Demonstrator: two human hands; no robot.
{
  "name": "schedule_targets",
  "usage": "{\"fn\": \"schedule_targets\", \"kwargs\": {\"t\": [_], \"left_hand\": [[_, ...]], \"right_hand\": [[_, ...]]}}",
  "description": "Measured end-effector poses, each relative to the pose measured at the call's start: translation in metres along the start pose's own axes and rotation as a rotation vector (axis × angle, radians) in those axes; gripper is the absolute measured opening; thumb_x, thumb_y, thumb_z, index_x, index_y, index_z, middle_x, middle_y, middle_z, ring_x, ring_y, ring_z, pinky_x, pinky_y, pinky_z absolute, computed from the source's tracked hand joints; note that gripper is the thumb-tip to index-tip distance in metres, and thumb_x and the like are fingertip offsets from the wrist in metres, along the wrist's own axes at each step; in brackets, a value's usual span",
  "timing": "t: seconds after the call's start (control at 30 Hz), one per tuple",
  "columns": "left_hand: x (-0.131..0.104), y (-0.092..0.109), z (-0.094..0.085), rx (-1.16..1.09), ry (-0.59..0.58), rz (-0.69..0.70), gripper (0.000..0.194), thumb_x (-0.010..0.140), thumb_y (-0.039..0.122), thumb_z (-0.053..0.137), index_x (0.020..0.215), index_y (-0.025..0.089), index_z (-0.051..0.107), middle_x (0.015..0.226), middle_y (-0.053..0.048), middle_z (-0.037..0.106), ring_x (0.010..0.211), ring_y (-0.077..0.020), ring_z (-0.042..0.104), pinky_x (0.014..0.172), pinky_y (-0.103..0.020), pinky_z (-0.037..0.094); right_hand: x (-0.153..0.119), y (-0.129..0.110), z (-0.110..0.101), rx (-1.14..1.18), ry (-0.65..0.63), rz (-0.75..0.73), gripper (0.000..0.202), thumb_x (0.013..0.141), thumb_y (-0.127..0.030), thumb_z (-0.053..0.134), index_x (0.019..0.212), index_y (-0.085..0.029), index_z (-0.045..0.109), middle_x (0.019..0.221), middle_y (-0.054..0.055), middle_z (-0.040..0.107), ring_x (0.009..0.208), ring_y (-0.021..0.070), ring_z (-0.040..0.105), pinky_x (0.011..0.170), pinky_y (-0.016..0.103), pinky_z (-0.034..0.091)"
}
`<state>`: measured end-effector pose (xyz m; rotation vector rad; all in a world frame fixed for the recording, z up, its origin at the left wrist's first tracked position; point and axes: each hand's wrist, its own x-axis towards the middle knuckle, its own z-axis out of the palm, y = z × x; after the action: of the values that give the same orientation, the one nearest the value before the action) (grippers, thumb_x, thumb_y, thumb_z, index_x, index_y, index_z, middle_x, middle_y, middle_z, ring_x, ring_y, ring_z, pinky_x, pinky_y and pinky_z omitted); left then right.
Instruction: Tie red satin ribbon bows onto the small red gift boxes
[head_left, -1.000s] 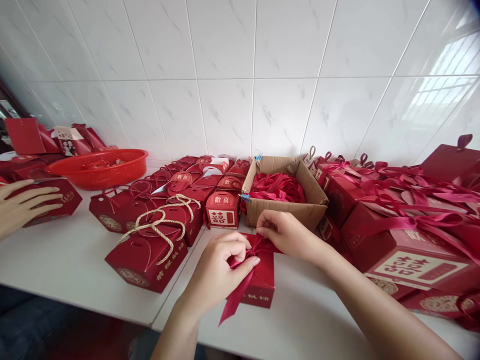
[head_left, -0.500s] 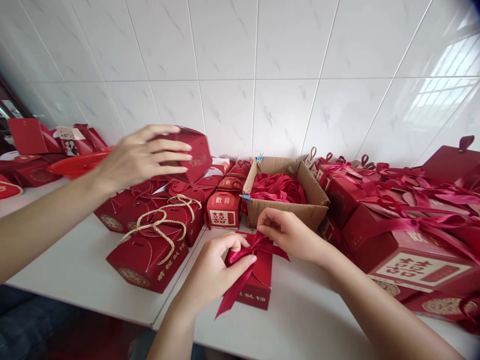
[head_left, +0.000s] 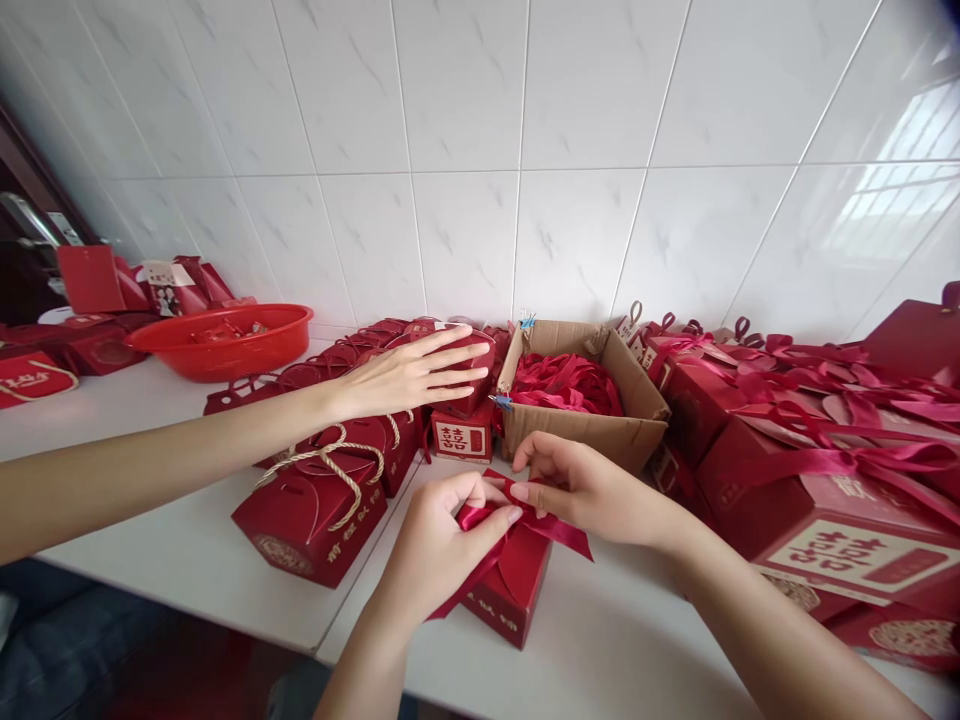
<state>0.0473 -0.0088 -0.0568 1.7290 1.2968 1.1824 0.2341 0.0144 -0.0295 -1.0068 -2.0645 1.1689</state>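
Note:
A red gift box [head_left: 519, 590] with gold lettering stands in front of me, a satin ribbon [head_left: 564, 532] tied across its top. My left hand [head_left: 442, 535] is closed on the ribbon's loop at the box's left side, thumb and index finger pinching it. From the right, my right hand [head_left: 581, 490] bends over the knot, thumb and fingertips closed at the ribbon; the exact pinch is partly hidden. One ribbon tail hangs out to the right, another runs down under my left hand.
A co-worker's hand [head_left: 420, 375] rests against a red box [head_left: 476, 375] among others. Behind my hands stands a cardboard carton [head_left: 585, 430] of loose ribbons [head_left: 566, 382]. Ribboned boxes [head_left: 847, 500] are stacked right; a rope-handled box [head_left: 311, 515] and a red basin [head_left: 225, 345] stand left.
The co-worker's hand has moved right and down, lowering the red box onto the others. My right hand's fingers have shifted at the knot, and the gift box has turned slightly.

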Motion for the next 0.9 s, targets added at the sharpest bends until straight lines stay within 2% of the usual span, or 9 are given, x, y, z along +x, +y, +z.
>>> {"fn": "schedule_targets", "kwargs": {"t": [0.03, 0.1, 0.23, 0.33, 0.5, 0.7, 0.8, 0.9], "left_hand": [[-0.001, 0.0, -0.001, 0.017, -0.061, 0.002, 0.02, 0.074, 0.032, 0.068, 0.061, 0.02, 0.059, 0.061, 0.002, 0.063, 0.067, -0.0194, 0.063, 0.061, -0.027, 0.046], [-0.002, -0.002, -0.002, 0.044, -0.162, 0.011, 0.023, 0.079, 0.033, 0.063, 0.062, 0.02, 0.055, 0.067, 0.0, 0.063, 0.079, -0.0215, 0.065, 0.068, -0.027, 0.047], [-0.004, -0.004, -0.003, 0.056, -0.178, 0.012, 0.038, 0.079, 0.03, 0.062, 0.056, 0.021, 0.033, 0.06, 0.002, 0.049, 0.097, -0.0248, 0.066, 0.073, -0.024, 0.045], [-0.004, -0.004, -0.004, 0.074, -0.197, 0.021, 0.041, 0.079, 0.028, 0.062, 0.057, 0.022, 0.028, 0.057, 0.003, 0.038, 0.102, -0.0255, 0.066, 0.072, -0.023, 0.044], [-0.002, -0.004, -0.007, 0.116, -0.224, 0.048, 0.039, 0.079, 0.029, 0.062, 0.059, 0.022, 0.029, 0.061, 0.002, 0.044, 0.105, -0.0277, 0.065, 0.075, -0.025, 0.046], [-0.001, -0.004, -0.01, 0.108, -0.257, 0.032, 0.034, 0.076, 0.03, 0.066, 0.06, 0.022, 0.037, 0.065, 0.001, 0.056, 0.109, -0.0262, 0.062, 0.088, -0.028, 0.045], [-0.002, -0.002, -0.013, 0.104, -0.286, 0.039, 0.023, 0.075, 0.028, 0.068, 0.07, 0.022, 0.046, 0.079, 0.001, 0.062, 0.107, -0.023, 0.06, 0.088, -0.027, 0.044], [-0.001, -0.001, -0.018, 0.071, -0.314, 0.062, 0.025, 0.075, 0.028, 0.069, 0.073, 0.022, 0.044, 0.096, 0.0, 0.064, 0.1, -0.0193, 0.06, 0.087, -0.026, 0.043]], "right_hand": [[0.0, 0.001, 0.0, 0.0, -0.003, -0.004, 0.018, 0.09, -0.037, 0.054, 0.092, -0.02, 0.046, 0.067, -0.004, 0.052, 0.058, 0.0094, 0.041, 0.053, 0.022, 0.034], [0.001, 0.002, 0.001, -0.01, 0.001, -0.018, 0.015, 0.091, -0.033, 0.052, 0.091, -0.02, 0.046, 0.065, -0.004, 0.052, 0.057, 0.0094, 0.041, 0.052, 0.022, 0.034], [0.003, 0.005, 0.002, -0.033, 0.015, -0.024, 0.012, 0.09, -0.029, 0.053, 0.089, -0.02, 0.046, 0.061, -0.005, 0.05, 0.055, 0.0091, 0.041, 0.052, 0.022, 0.033], [0.006, 0.008, 0.001, -0.003, 0.012, -0.018, 0.012, 0.089, -0.028, 0.053, 0.086, -0.019, 0.046, 0.062, -0.005, 0.051, 0.055, 0.0089, 0.042, 0.053, 0.021, 0.034], [0.008, 0.012, -0.004, 0.076, -0.042, -0.016, 0.016, 0.089, -0.029, 0.055, 0.084, -0.018, 0.044, 0.064, -0.004, 0.05, 0.057, 0.0087, 0.045, 0.054, 0.021, 0.036], [0.006, 0.01, -0.006, 0.037, -0.045, -0.031, 0.018, 0.09, -0.031, 0.054, 0.084, -0.018, 0.045, 0.063, -0.005, 0.049, 0.057, 0.0087, 0.044, 0.054, 0.021, 0.036], [0.001, 0.005, -0.006, -0.022, -0.055, -0.053, 0.013, 0.092, -0.03, 0.051, 0.089, -0.018, 0.047, 0.064, -0.005, 0.048, 0.057, 0.0087, 0.041, 0.054, 0.021, 0.035], [-0.004, 0.0, -0.009, -0.088, -0.068, -0.065, 0.008, 0.093, -0.027, 0.048, 0.094, -0.019, 0.049, 0.066, -0.005, 0.049, 0.057, 0.009, 0.039, 0.054, 0.022, 0.035]]}}
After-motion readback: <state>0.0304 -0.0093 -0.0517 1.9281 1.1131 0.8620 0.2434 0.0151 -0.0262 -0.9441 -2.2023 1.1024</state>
